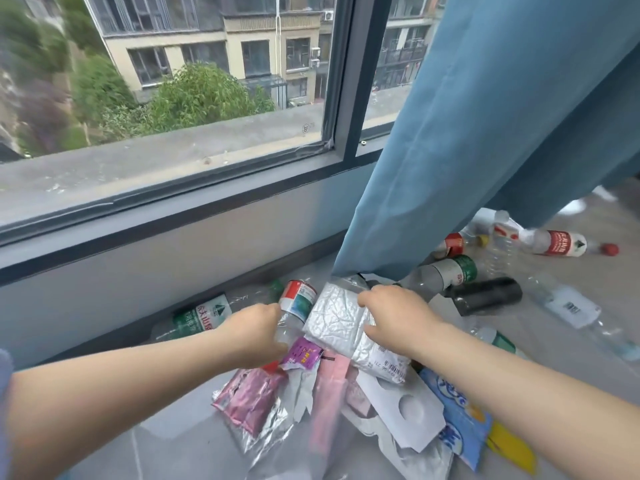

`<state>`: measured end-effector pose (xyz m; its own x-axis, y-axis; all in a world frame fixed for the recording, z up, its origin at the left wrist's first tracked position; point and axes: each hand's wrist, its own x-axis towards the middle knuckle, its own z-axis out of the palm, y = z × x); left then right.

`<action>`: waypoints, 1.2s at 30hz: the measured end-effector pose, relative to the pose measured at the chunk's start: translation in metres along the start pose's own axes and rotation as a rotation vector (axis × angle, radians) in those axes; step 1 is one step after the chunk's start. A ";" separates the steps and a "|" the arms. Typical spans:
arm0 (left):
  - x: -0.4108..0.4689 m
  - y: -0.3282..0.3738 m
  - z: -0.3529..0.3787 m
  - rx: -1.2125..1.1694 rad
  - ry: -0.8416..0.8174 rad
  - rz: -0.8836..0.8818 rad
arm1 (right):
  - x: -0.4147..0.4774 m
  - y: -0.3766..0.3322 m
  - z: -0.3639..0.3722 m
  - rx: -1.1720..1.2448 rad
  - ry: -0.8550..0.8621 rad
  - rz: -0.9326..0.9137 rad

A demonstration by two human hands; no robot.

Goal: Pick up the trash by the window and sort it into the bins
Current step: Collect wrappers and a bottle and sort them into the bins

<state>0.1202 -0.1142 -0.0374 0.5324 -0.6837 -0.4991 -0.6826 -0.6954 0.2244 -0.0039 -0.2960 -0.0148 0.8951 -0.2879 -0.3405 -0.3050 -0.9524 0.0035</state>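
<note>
Trash lies heaped on the grey floor under the window. My left hand (254, 332) is wrapped around a clear plastic bottle with a red and white label (297, 299). My right hand (391, 315) grips the edge of a silver padded mailer (337, 322) that lies across the heap. Below them sit a purple sachet (303, 353), a pink foil wrapper (247, 400), white cut paper (405, 408) and a blue snack bag (462, 424). A green-labelled bottle (199, 317) lies against the wall to the left.
A blue curtain (485, 140) hangs down to the floor just behind the heap. Right of it lie several more bottles, among them a red-labelled one (561, 243), a black one (485, 295) and a clear one (568, 306). No bins are in view.
</note>
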 end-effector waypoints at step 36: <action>0.054 -0.028 0.036 -0.265 0.059 -0.182 | 0.044 0.003 0.041 0.218 -0.013 0.268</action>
<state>0.1499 -0.1238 -0.1005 0.6674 -0.5487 -0.5036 -0.4236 -0.8358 0.3493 0.0208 -0.3077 -0.0678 0.7701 -0.5219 -0.3669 -0.5919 -0.7990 -0.1057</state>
